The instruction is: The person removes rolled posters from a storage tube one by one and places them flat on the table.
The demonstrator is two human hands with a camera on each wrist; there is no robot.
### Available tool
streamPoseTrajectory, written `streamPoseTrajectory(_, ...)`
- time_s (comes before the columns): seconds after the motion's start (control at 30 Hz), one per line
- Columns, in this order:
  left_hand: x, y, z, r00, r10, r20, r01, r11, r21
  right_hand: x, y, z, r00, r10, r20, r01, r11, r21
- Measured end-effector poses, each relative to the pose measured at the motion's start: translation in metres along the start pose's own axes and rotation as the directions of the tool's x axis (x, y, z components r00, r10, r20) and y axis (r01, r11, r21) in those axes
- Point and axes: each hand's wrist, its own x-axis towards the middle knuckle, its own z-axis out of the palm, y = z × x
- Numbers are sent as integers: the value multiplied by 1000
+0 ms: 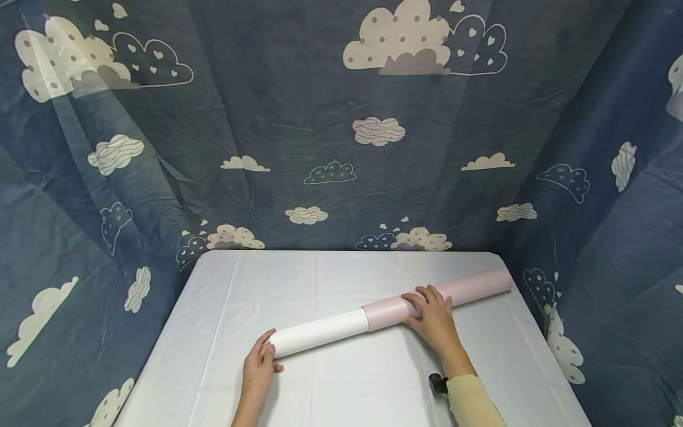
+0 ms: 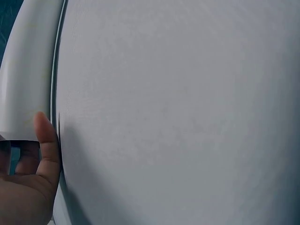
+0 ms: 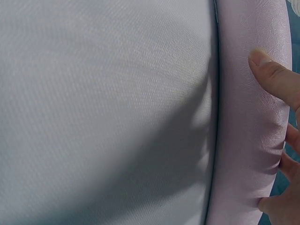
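Note:
A long roll lies slantwise over the table, made of a white tube (image 1: 320, 334) at the left and a pink textured roll (image 1: 480, 286) at the right. The white tube's inner end sits inside the pink edge. At the tube's outer left end, my left hand (image 1: 258, 369) holds the rim, its thumb along the near side and its other fingers at the far side. In the left wrist view the thumb lies against the white tube (image 2: 27, 70). My right hand (image 1: 439, 323) grips the pink roll around its middle, fingers spread over the top and thumb on the near side.
A white cloth-covered table (image 1: 341, 385) lies under the roll. Dark blue fabric with cloud prints (image 1: 299, 107) hangs behind it and at both sides. A small black device (image 1: 438, 383) is at the right wrist, beside a pale yellow sleeve (image 1: 472, 400).

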Motion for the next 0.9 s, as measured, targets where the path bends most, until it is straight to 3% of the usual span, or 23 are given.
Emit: streamPoseTrajectory(0.9, 0, -4, -18, 999, -24, -31, 24, 1000, 3, 0, 2, 1, 1000, 0, 12, 0, 1000, 5)
